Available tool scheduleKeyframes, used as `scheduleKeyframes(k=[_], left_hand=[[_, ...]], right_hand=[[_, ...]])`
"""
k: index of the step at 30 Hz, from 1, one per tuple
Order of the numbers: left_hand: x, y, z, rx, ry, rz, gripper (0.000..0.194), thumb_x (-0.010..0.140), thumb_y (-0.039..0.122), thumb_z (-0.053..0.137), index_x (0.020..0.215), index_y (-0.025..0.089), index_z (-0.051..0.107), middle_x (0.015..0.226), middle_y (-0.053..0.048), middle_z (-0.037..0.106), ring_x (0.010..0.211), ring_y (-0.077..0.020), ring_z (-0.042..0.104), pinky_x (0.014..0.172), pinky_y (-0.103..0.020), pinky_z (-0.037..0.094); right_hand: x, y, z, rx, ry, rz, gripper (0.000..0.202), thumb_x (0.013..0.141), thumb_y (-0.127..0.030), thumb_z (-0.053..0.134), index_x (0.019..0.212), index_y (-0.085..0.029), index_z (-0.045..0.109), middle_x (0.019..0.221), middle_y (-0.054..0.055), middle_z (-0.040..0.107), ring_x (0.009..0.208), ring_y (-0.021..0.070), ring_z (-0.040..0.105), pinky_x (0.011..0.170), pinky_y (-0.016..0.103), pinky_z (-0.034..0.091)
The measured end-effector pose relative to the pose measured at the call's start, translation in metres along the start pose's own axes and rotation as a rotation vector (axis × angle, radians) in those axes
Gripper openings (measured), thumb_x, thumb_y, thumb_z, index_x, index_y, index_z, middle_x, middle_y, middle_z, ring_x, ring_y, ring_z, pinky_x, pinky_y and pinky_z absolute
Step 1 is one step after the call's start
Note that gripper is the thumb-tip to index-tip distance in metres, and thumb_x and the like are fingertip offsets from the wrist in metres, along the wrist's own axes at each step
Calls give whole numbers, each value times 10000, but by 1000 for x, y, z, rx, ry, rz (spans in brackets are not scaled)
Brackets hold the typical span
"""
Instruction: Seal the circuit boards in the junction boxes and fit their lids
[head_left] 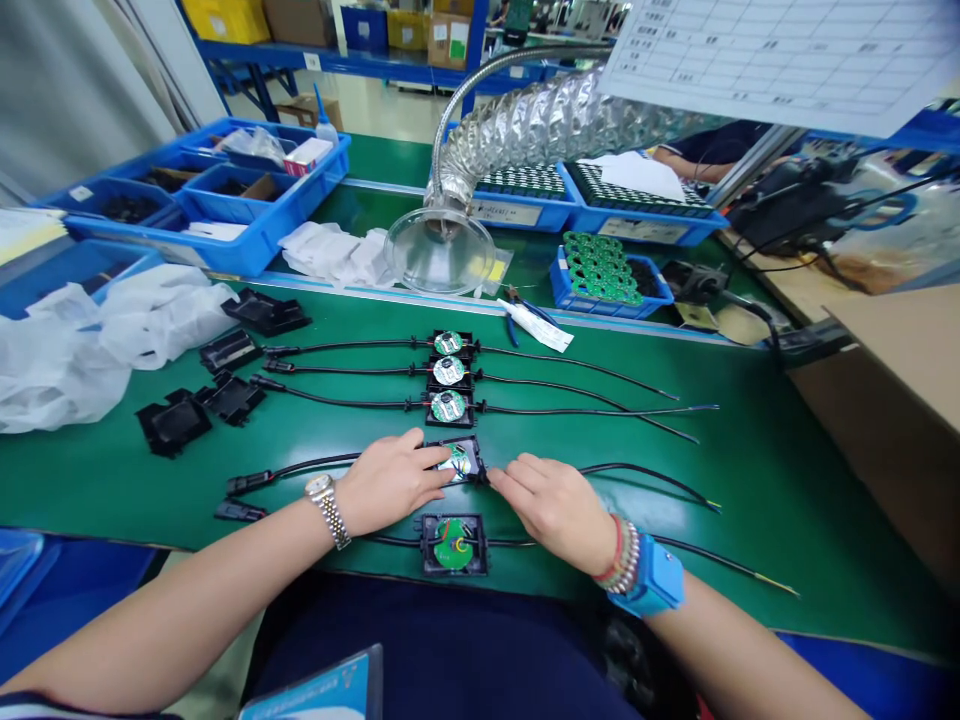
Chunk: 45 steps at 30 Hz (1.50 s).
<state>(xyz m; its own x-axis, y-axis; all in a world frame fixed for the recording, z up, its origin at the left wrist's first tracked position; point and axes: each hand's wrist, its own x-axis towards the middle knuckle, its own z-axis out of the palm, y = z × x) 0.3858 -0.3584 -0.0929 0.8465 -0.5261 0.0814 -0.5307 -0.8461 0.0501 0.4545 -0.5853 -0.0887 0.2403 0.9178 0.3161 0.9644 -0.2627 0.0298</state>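
Near the bottom centre of the frame, the left hand (390,482) presses flat on a small black box (461,462) on the green counter (750,480); the right hand (555,505) touches its right edge, fingers loose, grasping nothing.

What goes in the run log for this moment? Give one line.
left hand: fingers on open black box | right hand: touching box's right side | second box: nearer, untouched | green mat

head cam | worn on head, looks fwd + down over green bench (750,470) | close to left hand (390,482) & right hand (555,505), forearms enter from bottom edge | far bins, shelves at top | wide-angle, edges bent | single view, no overlap w/ another
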Motion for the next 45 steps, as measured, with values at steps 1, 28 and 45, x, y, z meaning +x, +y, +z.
scheduleKeyframes(k=[1, 28, 45], left_hand=[[0, 0, 0, -3, -2, 0, 265, 877, 396, 453, 1081, 292, 587, 1091, -7, 586, 789, -165, 415, 592, -272, 356], [4, -10, -1, -45, -19, 84, 261, 887, 386, 435, 1068, 275, 588, 1101, -22, 584, 786, -171, 426, 615, -285, 377], [3, -11, -6, -46, -84, 42, 244, 861, 397, 468, 1022, 291, 617, 1237, -44, 467, 892, -207, 483, 709, -329, 445]], right_hand=[[2, 2, 3, 8, 2, 10, 264, 900, -109, 329, 936, -117, 591, 665, 50, 560, 603, 145, 451, 531, 284, 289], [10, 13, 14, 131, -145, 216, 248, 922, -229, 376, 974, -154, 607, 853, 84, 606, 768, 172, 523, 655, 280, 413], [22, 5, 26, 182, -162, 2, 315, 930, -319, 376, 1124, -149, 556, 996, 101, 557, 801, 186, 417, 675, 321, 342]])
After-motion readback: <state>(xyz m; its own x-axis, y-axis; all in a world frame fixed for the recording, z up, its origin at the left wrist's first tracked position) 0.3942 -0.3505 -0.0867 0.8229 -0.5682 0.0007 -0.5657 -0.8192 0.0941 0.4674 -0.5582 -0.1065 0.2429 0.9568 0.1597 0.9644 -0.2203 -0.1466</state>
